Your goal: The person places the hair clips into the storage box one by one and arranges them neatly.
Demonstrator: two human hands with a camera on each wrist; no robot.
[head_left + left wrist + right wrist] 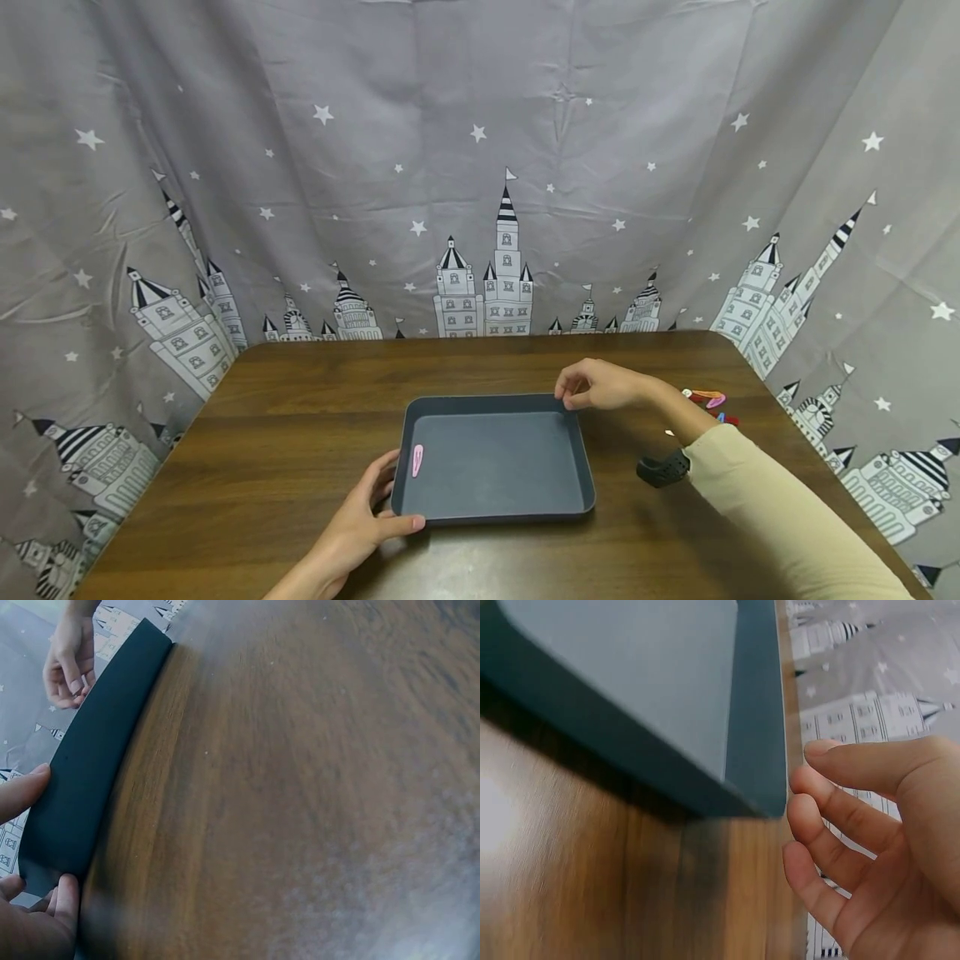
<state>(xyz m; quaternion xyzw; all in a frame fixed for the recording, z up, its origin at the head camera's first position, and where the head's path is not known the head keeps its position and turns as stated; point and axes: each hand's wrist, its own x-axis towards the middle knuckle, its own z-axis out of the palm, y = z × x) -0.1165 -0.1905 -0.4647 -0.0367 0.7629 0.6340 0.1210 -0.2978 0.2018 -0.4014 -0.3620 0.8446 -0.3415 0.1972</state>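
A dark grey rectangular tray (495, 457) stands on the wooden table in front of me. Inside it, near the left wall, lies a pink snap hair clip (417, 461). My left hand (365, 518) grips the tray's near left corner, thumb at the front rim and fingers along the left side. In the left wrist view that thumb (26, 793) sits by the rim. At the far right corner is my right hand (600, 385), fingers loosely bent with nothing between them. The right wrist view has its fingertips (804, 817) right beside the tray's corner.
Several colourful hair clips (708, 398) lie on the table (300, 417) at the right, partly hidden by my right forearm. A black strap (663, 469) hangs at the right wrist. Behind the table's far edge hangs a grey curtain (480, 167) printed with castles and stars.
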